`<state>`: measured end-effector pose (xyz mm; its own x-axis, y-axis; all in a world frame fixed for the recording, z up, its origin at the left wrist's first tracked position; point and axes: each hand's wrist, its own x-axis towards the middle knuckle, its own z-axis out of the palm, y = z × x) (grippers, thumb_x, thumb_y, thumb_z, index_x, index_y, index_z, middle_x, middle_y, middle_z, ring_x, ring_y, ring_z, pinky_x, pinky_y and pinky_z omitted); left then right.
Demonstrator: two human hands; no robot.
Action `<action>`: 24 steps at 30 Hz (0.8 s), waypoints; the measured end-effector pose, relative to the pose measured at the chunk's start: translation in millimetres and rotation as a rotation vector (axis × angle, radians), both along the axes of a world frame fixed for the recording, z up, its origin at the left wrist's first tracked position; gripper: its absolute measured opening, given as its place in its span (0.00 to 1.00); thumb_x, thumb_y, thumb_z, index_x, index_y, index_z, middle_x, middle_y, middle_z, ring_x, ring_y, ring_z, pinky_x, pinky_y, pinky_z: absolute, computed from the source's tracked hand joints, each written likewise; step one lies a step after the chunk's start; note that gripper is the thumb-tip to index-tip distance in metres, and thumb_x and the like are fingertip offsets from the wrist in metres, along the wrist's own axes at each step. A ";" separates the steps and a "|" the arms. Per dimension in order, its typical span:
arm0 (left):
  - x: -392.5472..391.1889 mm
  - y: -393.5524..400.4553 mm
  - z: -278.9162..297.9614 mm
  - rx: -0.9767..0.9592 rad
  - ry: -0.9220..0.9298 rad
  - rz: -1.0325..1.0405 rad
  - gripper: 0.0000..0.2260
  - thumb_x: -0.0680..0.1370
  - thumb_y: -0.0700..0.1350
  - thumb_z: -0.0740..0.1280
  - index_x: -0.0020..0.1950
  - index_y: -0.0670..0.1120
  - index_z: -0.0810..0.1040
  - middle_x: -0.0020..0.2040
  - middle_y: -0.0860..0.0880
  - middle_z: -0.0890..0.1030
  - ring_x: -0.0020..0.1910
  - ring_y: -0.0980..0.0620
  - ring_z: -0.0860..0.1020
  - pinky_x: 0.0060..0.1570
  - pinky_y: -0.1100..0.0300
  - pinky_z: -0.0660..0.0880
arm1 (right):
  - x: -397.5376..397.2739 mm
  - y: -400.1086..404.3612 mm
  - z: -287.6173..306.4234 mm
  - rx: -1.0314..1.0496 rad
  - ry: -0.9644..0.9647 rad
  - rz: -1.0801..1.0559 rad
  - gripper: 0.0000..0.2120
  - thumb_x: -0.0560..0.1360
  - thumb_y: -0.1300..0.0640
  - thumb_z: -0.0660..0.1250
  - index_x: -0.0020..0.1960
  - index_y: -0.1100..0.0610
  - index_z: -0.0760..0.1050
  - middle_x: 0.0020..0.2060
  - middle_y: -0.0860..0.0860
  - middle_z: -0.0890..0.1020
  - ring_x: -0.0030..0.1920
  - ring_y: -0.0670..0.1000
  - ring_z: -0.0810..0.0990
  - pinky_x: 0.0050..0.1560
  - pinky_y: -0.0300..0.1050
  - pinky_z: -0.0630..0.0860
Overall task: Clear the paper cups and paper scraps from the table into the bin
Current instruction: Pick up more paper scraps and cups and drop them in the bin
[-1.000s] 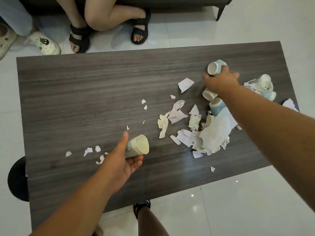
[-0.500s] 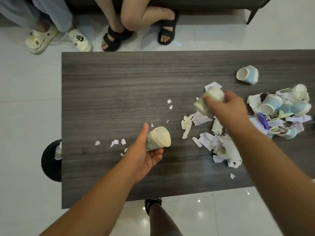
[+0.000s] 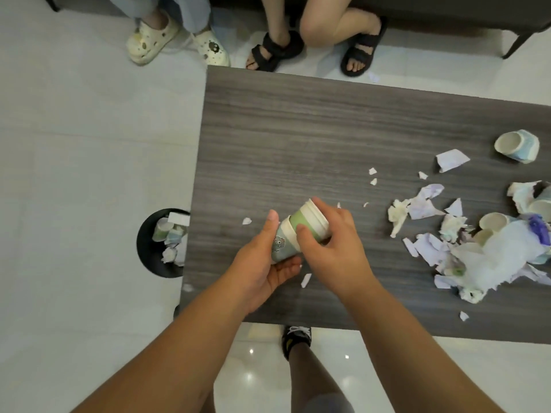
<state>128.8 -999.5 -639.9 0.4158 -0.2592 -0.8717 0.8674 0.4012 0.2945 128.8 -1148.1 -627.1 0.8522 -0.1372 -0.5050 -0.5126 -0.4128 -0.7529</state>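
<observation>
My left hand (image 3: 262, 263) holds a green paper cup (image 3: 280, 245) on its side over the dark wooden table (image 3: 298, 138). My right hand (image 3: 331, 248) grips a second green cup (image 3: 307, 219) whose base sits inside the first cup's mouth. A black bin (image 3: 149, 254) stands on the floor by the table's left edge, with cups and paper inside. A heap of torn paper scraps (image 3: 429, 245) and several crumpled cups (image 3: 492, 222) lies at the right. A lone blue cup (image 3: 517, 146) lies further back.
Small paper bits (image 3: 372, 175) dot the table's middle, and one scrap (image 3: 305, 280) lies beside my hands. Two seated people's feet in cream clogs (image 3: 152, 40) and black sandals (image 3: 275, 52) are beyond the far edge. My own foot (image 3: 296, 338) is under the near edge.
My right hand carried a cup from the pile leftwards and set it into the cup in my left hand. The view swung left, so the bin shows more fully.
</observation>
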 end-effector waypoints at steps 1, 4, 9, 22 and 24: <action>-3.9 12.7 -1.0 0.005 0.001 -0.010 0.39 0.72 0.71 0.68 0.70 0.41 0.82 0.55 0.36 0.85 0.45 0.46 0.82 0.45 0.54 0.80 | 0.2 9.7 -1.8 -0.005 0.013 0.009 0.34 0.72 0.39 0.67 0.78 0.44 0.72 0.63 0.41 0.73 0.59 0.31 0.76 0.53 0.20 0.69; -18.5 55.1 -8.4 0.037 -0.034 -0.071 0.38 0.71 0.73 0.72 0.68 0.46 0.83 0.48 0.47 0.84 0.38 0.54 0.80 0.39 0.57 0.78 | 1.7 37.6 -5.4 0.016 0.047 -0.010 0.28 0.75 0.43 0.71 0.75 0.43 0.74 0.66 0.46 0.77 0.60 0.37 0.79 0.63 0.36 0.76; -39.8 135.0 -29.0 0.226 -0.010 0.147 0.37 0.65 0.73 0.78 0.64 0.48 0.83 0.50 0.46 0.87 0.40 0.53 0.83 0.36 0.58 0.78 | 5.2 83.8 -10.4 0.053 0.069 -0.141 0.24 0.78 0.52 0.73 0.73 0.42 0.75 0.60 0.41 0.82 0.50 0.33 0.82 0.46 0.26 0.77; -26.4 241.6 -67.2 0.700 0.027 -0.249 0.23 0.85 0.63 0.58 0.71 0.50 0.78 0.62 0.46 0.84 0.56 0.44 0.83 0.58 0.47 0.80 | 9.7 181.5 -39.7 0.063 0.141 0.021 0.22 0.78 0.52 0.74 0.70 0.41 0.75 0.56 0.39 0.82 0.44 0.30 0.80 0.37 0.24 0.74; -34.9 227.4 -56.6 0.282 0.042 -0.115 0.22 0.85 0.63 0.60 0.69 0.51 0.80 0.59 0.46 0.86 0.53 0.44 0.87 0.54 0.47 0.83 | 3.6 201.4 -46.6 0.083 0.177 0.109 0.20 0.78 0.53 0.74 0.68 0.42 0.76 0.55 0.41 0.83 0.44 0.30 0.81 0.39 0.25 0.75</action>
